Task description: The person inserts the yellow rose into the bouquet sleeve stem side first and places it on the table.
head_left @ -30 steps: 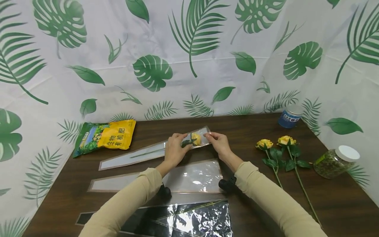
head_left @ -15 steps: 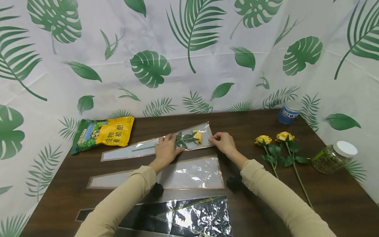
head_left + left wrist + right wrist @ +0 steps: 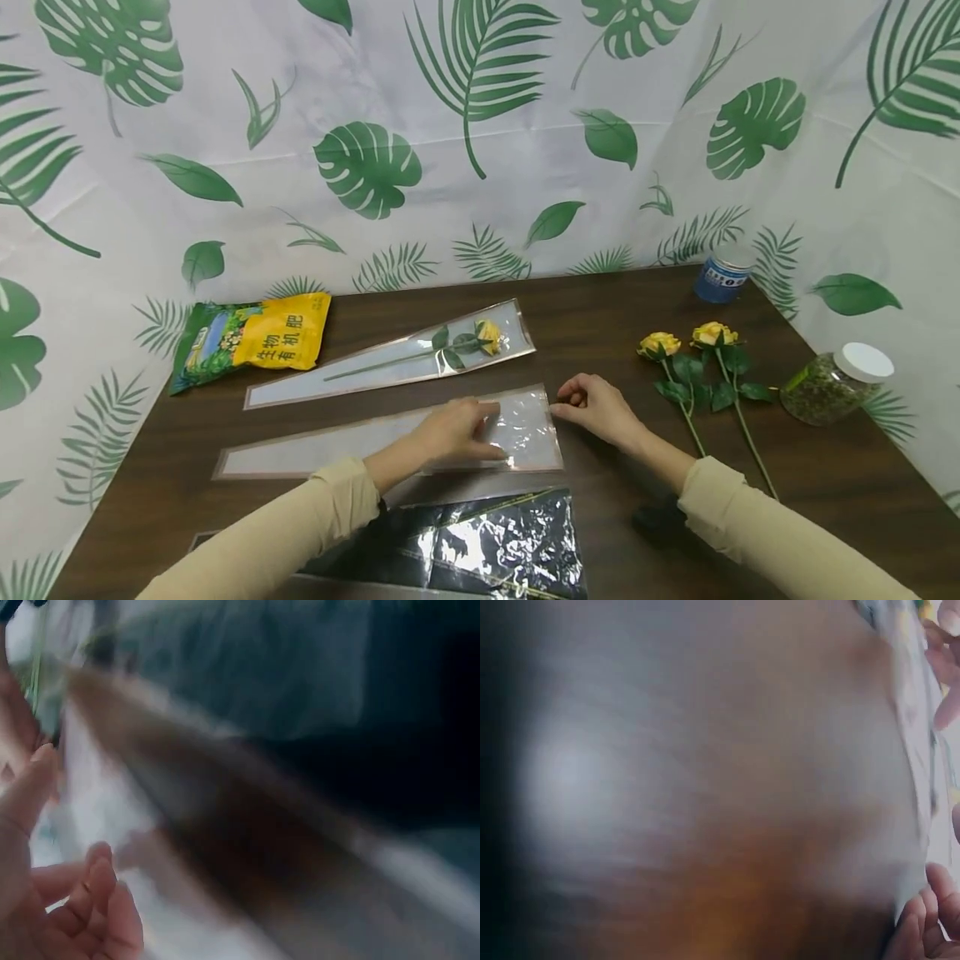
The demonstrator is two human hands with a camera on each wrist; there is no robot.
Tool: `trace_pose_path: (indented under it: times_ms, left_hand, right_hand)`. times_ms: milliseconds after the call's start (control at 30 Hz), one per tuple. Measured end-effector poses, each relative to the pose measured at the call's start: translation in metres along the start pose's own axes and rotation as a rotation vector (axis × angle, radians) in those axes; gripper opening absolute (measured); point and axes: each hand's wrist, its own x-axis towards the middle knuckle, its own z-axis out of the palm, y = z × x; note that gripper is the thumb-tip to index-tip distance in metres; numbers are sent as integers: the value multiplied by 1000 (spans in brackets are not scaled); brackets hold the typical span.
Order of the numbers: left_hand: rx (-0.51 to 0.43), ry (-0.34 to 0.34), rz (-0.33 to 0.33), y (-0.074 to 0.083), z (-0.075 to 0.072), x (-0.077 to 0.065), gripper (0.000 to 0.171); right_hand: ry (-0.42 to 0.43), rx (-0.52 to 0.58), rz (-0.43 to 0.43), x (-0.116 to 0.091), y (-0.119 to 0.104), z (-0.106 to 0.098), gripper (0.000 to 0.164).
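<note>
My left hand lies over the middle clear flower sleeve, thumb and fingers spread apart near its wide end. In the left wrist view its fingers are bent, with nothing between them. At the right edge of that sleeve is my right hand, fingers loosely curved and a gap between thumb and forefinger. Behind both hands, the back sleeve lies flat with a yellow rose inside, its stem toward the narrow end. Much of both wrist views is blurred.
Nearest me lies a black sleeve, partly under my left forearm. Two yellow roses, one in front and one beside it, lie at right. A lidded jar, blue tub and yellow-green bag stand farther out.
Both hands have let go of the back sleeve, which now lies flat with the rose in it. They have moved toward me to the middle sleeve's wide end.
</note>
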Motion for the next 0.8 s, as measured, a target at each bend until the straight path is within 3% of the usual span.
trace_pose_path:
  times_ms: [67, 167, 233, 433, 533, 600, 700, 800]
  left_hand:
    - [43, -17, 36, 5, 7, 1, 57]
    - [73, 34, 23, 4, 14, 4, 76]
    - [63, 68, 23, 1, 16, 8, 79]
    - [46, 118, 39, -7, 19, 10, 77]
    - [45, 129, 62, -9, 21, 10, 77]
    - [38, 144, 79, -10, 23, 10, 77]
    - [0, 194, 100, -13, 24, 10, 75]
    - [-29, 254, 146, -20, 30, 9, 80]
  right_hand:
    - [10, -72, -25, -8, -2, 4, 33]
    - [33, -172, -13, -11, -5, 11, 41]
    - [42, -228, 17, -11, -7, 15, 43]
    - [0, -247, -2, -2, -15, 17, 20]
    - [-33, -141, -21, -2, -19, 14, 15]
    - [-58, 15, 14, -2, -23, 11, 12]
    - [-72, 307, 143, -1, -29, 8, 11]
    - [-62, 551, 287, 1, -31, 7, 25]
